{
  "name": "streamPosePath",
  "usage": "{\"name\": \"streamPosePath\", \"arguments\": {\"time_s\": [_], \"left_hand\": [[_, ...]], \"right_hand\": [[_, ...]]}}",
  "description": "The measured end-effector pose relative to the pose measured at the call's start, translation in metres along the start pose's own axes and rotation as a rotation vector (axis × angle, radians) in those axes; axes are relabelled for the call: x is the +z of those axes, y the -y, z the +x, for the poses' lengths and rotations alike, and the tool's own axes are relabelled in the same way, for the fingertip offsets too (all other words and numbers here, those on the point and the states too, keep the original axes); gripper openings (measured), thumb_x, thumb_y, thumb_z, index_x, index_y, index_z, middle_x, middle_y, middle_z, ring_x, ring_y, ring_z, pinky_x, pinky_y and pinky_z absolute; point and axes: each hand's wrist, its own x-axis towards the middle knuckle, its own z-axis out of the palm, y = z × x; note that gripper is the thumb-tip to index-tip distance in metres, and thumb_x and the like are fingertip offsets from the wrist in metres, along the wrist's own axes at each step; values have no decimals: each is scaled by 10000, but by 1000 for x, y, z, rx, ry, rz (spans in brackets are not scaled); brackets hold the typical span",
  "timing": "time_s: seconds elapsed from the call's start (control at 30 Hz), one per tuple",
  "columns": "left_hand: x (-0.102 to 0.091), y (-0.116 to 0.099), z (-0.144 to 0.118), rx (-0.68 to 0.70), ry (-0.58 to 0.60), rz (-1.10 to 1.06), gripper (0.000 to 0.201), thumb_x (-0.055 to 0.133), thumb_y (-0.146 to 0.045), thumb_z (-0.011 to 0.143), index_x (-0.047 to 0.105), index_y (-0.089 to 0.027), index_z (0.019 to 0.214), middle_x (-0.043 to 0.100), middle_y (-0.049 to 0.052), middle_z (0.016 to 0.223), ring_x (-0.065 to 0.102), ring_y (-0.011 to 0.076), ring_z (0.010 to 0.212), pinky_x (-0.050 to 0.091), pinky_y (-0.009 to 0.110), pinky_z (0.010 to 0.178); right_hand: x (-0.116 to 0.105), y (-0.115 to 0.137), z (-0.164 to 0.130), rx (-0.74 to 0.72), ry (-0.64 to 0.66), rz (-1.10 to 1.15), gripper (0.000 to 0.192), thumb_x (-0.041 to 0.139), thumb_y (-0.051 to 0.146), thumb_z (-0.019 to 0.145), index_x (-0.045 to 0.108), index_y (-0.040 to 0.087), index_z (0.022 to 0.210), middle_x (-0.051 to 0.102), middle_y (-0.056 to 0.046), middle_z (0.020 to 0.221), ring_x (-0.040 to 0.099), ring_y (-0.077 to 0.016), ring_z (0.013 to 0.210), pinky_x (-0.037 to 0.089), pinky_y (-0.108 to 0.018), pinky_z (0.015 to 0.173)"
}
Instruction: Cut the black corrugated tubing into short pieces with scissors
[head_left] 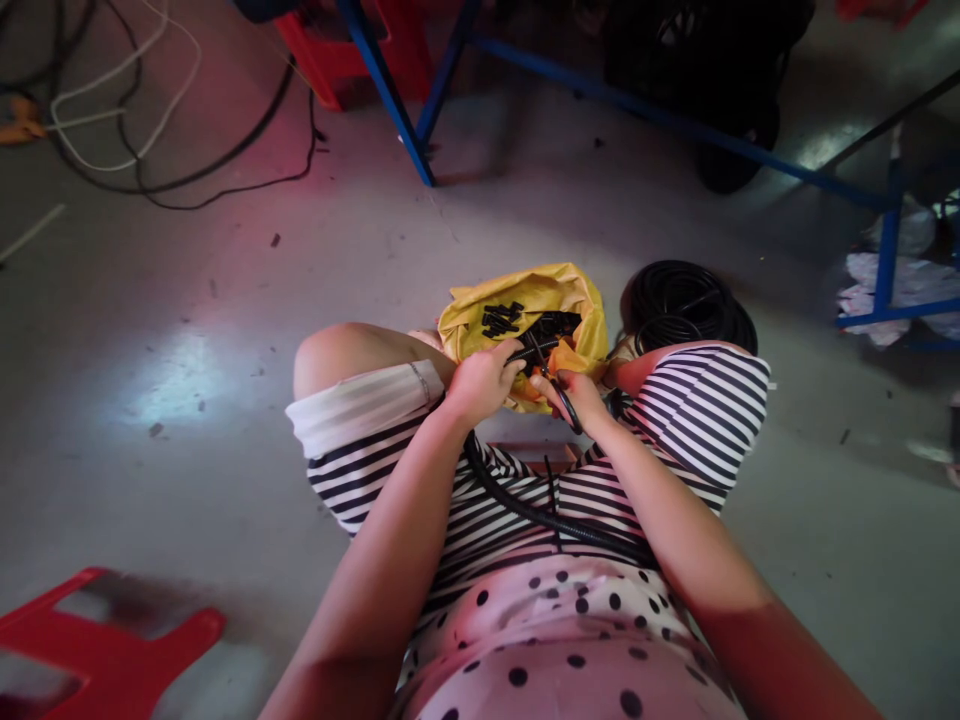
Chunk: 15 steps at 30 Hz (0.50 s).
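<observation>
- Left hand (484, 380) curled shut around black corrugated tubing (525, 505), gripping near its free end, just above the lap.
- Tubing runs from that grip down across the striped shorts (517, 500) toward the right hip; its far end is cut off behind the right forearm.
- Yellow bag (525, 300) sits open on the floor between the knees, short black tube pieces (501, 318) lying inside it.
- Right hand (577, 395) pinched on a dark tool (559, 385), likely cutters; blades hard to make out.
- Judgement: a clean cut wants the left hand steady close to the blade, the tubing end held over the bag mouth so pieces drop in.
- Black tubing coil (686, 305) lies beside the right knee, partly hidden.
- Fingertips of both hands overlap; exact contact is unclear.
</observation>
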Motion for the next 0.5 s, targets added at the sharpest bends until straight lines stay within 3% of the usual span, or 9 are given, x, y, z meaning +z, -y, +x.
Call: {"name": "streamPosePath", "arguments": {"time_s": [0.2, 0.5], "left_hand": [[-1, 4, 0, 26, -17, -41, 313, 491, -319, 943, 684, -188, 1151, 756, 107, 1004, 695, 277, 933, 540, 377, 840], [4, 1, 2, 87, 78, -22, 301, 478, -236, 931, 682, -208, 1151, 765, 92, 1045, 719, 259, 972, 552, 362, 848]], "right_hand": [[1, -1, 1, 10, -42, -15, 467, 707, 608, 779, 466, 236, 631, 573, -12, 545, 545, -174, 463, 384, -303, 482], [-2, -12, 10, -19, 74, 128, 459, 667, 651, 794, 546, 209, 826, 575, 15, 730, 578, -162, 694, 463, -272, 630]]}}
